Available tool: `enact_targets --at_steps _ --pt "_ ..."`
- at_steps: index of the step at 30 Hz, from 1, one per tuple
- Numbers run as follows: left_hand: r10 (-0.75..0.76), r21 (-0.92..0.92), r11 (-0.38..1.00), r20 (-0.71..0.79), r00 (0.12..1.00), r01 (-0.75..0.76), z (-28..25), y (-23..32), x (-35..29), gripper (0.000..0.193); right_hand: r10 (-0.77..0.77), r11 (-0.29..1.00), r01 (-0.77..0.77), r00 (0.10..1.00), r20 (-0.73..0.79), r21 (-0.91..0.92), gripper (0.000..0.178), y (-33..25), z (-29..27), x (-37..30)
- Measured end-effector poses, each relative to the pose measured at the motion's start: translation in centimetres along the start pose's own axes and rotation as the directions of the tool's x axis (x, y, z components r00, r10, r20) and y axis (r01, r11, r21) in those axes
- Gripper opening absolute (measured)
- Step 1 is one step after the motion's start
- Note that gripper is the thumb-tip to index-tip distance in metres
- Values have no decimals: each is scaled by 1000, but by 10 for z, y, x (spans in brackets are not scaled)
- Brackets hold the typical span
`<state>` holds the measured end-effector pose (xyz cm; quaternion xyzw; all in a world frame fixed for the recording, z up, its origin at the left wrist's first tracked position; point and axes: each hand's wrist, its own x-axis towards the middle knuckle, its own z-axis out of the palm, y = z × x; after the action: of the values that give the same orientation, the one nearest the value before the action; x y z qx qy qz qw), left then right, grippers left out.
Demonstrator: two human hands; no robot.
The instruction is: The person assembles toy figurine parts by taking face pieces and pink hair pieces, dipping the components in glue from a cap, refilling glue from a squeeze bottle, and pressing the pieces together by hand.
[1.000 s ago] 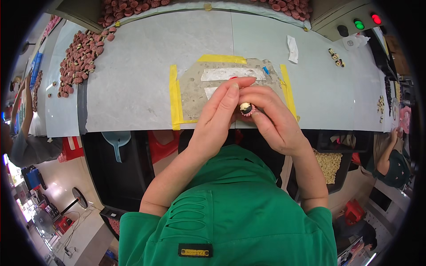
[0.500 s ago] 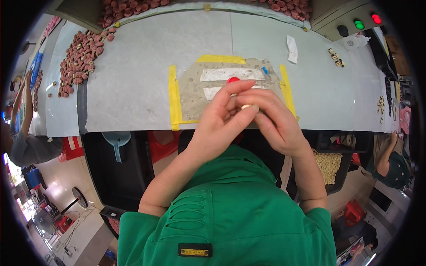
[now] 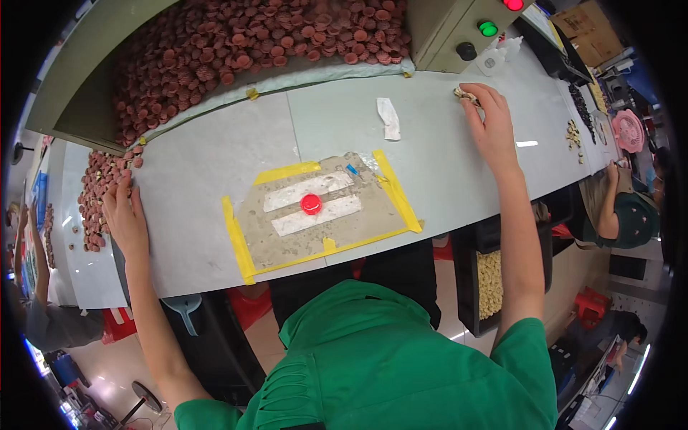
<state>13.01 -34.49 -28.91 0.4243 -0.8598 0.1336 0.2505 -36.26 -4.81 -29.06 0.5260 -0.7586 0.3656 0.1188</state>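
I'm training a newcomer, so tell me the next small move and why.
Probably the right hand should pinch and lift one of the pale pieces: its fingertips are right at them, while the left hand is at the pink pile.

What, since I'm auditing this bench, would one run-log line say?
left hand: at pink pile, grasp unclear | right hand: at cream-and-dark pieces, grasp unclear | red disc: by white strips
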Motion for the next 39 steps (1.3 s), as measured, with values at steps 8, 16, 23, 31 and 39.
enact_targets --at_steps 8,16,23,31,39 --pt "223 -372 896 -91 971 -241 29 104 54 29 -108 977 133 982 156 -164 15 -31 16 -5" --pt "192 -287 937 -59 980 -201 77 182 110 28 116 981 -158 944 309 114 20 -83 19 -42" --pt "130 -126 984 26 991 -126 84 183 106 20 96 983 -143 936 338 118 17 -88 5 -42" --pt "111 -578 807 -50 993 -119 36 162 68 23 61 996 -83 897 438 31 13 -96 2 -35" --pt "55 -650 -532 613 788 542 -37 188 -40 34 -307 933 173 841 445 316 17 -187 41 -36"
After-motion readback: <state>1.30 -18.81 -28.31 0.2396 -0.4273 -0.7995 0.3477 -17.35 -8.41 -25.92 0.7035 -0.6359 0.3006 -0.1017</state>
